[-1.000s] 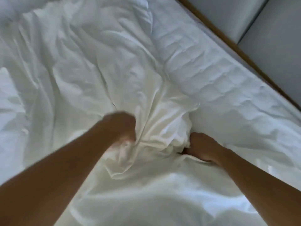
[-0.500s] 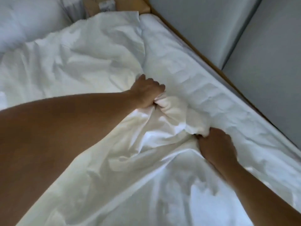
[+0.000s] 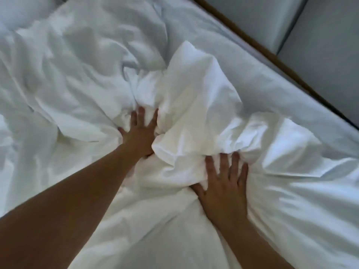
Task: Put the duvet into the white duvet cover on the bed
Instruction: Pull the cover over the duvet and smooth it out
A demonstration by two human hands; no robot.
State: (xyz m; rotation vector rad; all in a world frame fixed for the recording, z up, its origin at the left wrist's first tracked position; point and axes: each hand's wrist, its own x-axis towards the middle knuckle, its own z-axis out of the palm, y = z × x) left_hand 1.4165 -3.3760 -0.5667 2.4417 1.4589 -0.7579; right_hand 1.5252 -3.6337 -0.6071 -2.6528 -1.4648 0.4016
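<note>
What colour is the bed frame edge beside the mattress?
Brown; the bed frame edge shows best in the head view.

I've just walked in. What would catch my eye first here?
Two bare arms reach across rumpled white bedding. The left hand and right hand press flat, fingers spread, on either side of a puffed-up white bundle at the centre. A brown bed edge runs diagonally along the upper right.

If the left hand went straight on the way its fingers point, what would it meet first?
The left hand has its fingertips against the bunched white bedding. That raised fold comes first, probably at once. I cannot tell whether it is duvet or cover there.
</note>
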